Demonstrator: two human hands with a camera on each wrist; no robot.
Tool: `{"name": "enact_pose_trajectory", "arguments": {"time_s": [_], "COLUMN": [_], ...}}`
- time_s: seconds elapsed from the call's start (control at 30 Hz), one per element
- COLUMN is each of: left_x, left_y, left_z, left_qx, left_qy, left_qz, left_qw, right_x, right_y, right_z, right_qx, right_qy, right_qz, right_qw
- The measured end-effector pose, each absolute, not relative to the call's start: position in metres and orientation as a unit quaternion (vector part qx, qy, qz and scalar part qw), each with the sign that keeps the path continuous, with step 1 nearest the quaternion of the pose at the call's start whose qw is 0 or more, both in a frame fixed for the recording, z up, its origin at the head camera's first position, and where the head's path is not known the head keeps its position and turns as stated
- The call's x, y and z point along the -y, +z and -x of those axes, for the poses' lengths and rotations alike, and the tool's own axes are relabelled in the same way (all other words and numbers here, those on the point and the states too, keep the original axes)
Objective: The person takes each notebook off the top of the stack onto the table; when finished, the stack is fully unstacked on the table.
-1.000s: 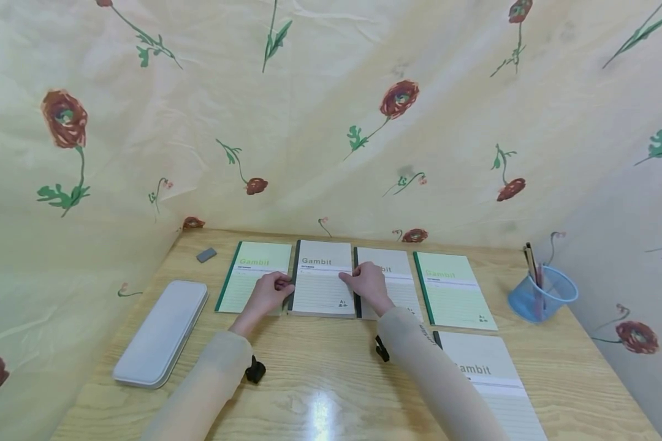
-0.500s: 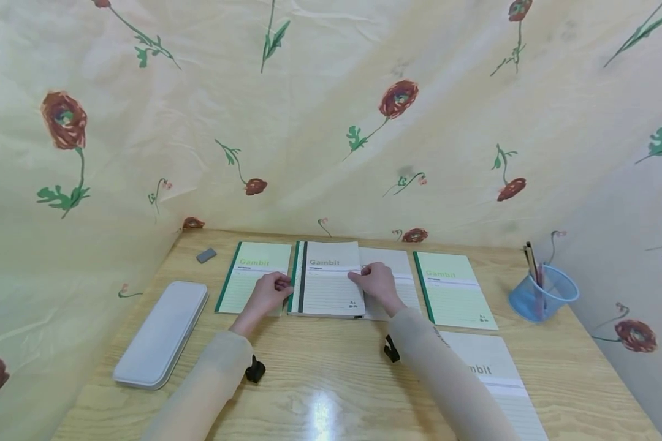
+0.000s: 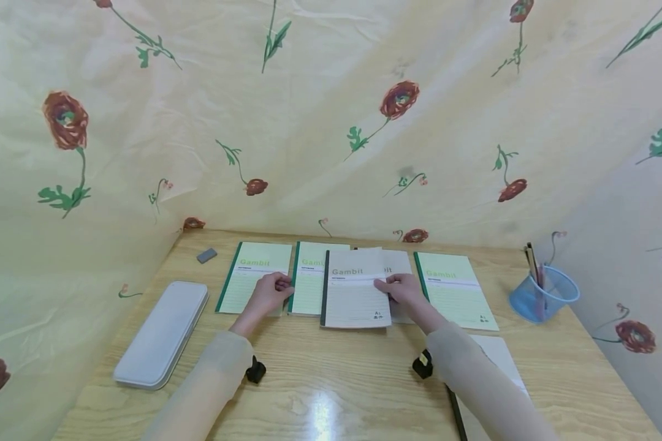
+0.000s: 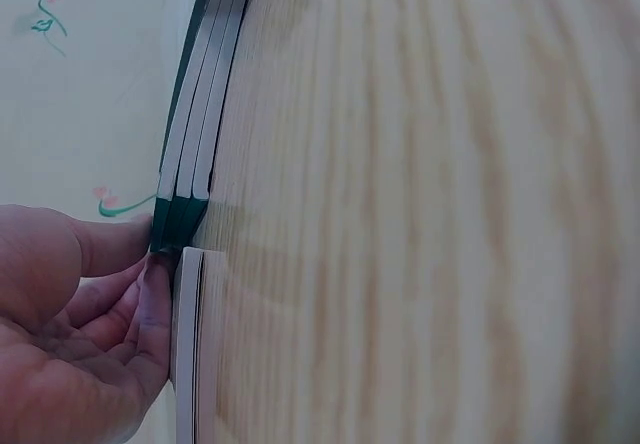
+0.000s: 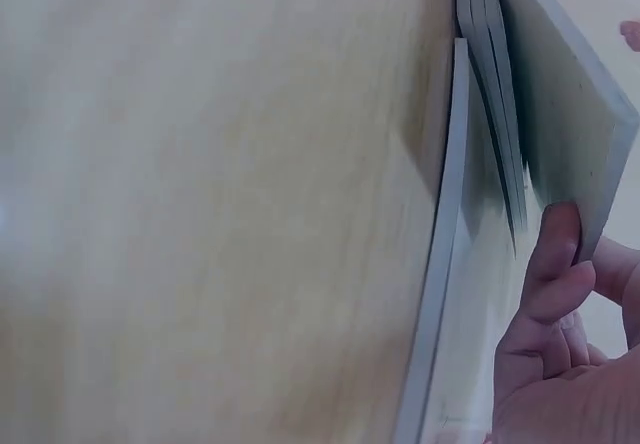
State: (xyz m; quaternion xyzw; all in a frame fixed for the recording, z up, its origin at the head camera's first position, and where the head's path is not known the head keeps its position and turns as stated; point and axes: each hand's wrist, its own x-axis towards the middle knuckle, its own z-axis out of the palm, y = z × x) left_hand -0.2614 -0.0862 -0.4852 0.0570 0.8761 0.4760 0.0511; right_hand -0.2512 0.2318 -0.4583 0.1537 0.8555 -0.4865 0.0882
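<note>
My right hand [image 3: 405, 293] pinches the right edge of a pale grey, dark-spined notebook [image 3: 358, 306] between thumb and fingers. In the right wrist view this notebook [image 5: 570, 84] is tilted up, apart from the notebooks beneath it. It overlaps a green-spined notebook [image 3: 308, 294] on its left and a pale notebook [image 3: 399, 260] on its right. My left hand [image 3: 267, 295] lies over the leftmost green notebook [image 3: 237, 288]. Its thumb and curled finger hold the green spine [image 4: 178, 222] of the neighbouring stack, as the left wrist view shows.
Another green-spined notebook [image 3: 458, 294] lies to the right, with a pale notebook [image 3: 499, 349] nearer, partly under the right sleeve. A blue mesh pen cup [image 3: 546, 297] stands far right. At left are a white case [image 3: 162, 334] and a grey eraser [image 3: 206, 255].
The right hand has drawn the dark-spined notebook rightward and slightly nearer, off the stack. A green-spined notebook now shows beneath. The left hand has stayed in place.
</note>
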Motion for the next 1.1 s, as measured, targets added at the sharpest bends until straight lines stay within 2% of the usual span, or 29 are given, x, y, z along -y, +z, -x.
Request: {"name": "enact_pose_trajectory", "arguments": {"time_s": [0.37, 0.7, 1.1], "left_x": [0.088, 0.087, 0.087], "left_y": [-0.487, -0.486, -0.488], "left_z": [0.261, 0.262, 0.264], "left_qx": [-0.877, -0.876, -0.877], "left_qy": [0.474, 0.476, 0.473], "left_qz": [-0.054, -0.051, -0.054], "left_qw": [0.053, 0.055, 0.056], "right_x": [-0.267, -0.293, -0.298], "right_y": [-0.454, -0.453, -0.462], "right_z": [0.2, 0.145, 0.098], "right_qx": [-0.84, -0.831, -0.829], "right_qy": [-0.508, -0.508, -0.489], "right_qz": [-0.147, -0.182, -0.222], "right_qw": [0.12, 0.136, 0.158]}}
